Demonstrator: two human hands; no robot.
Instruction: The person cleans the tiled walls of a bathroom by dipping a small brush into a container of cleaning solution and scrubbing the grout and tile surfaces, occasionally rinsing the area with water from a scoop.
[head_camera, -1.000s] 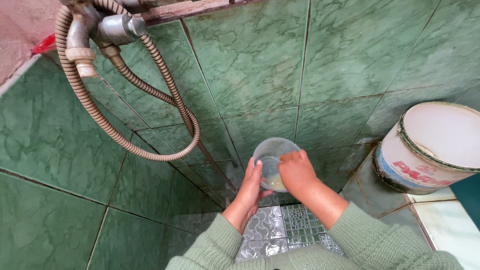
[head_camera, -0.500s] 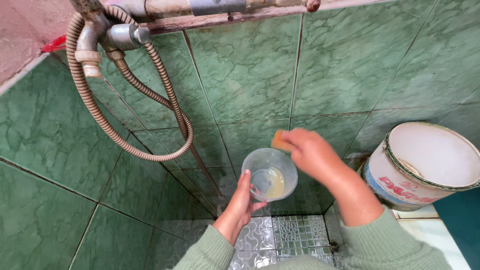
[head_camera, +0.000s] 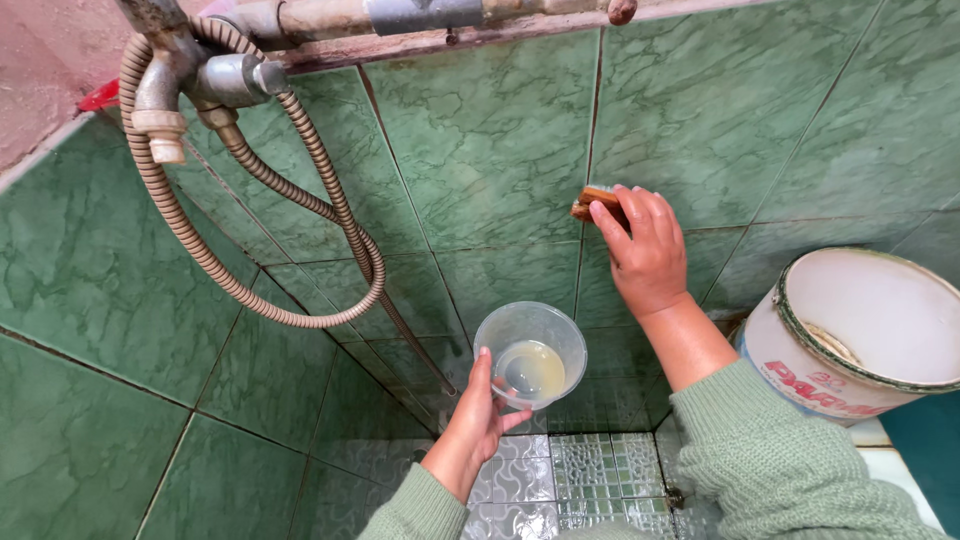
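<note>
- Starting at the left, the tap (head_camera: 160, 95) with its looped metal hose (head_camera: 300, 230) hangs off the green tiled wall (head_camera: 480, 140), well apart from both hands, so nothing to snag there unless the cup gets swung that way.
- Left hand (head_camera: 470, 425) has a closed grip on the clear plastic cup (head_camera: 530, 355), fingers around the near side and under the base, thumb at the rim. Cup sits low, near the floor tiles (head_camera: 560, 470), tilted a little toward the camera, with a bit of pale yellowish liquid at the bottom.
- My guess on the risk: it's a one-handed hold on thin, maybe wet plastic, so more tilt or a slip could slosh that liquid out.
- Right hand (head_camera: 645, 250) is up on the wall, fingers curled shut over a small brown-and-orange sponge (head_camera: 595, 203), pressed against the tile by a grout line. Push hard on a slick tile and it could skid or squirt out of the grip.
- White paint bucket (head_camera: 860, 330) stands just right of that forearm, so an elbow could knock it.
</note>
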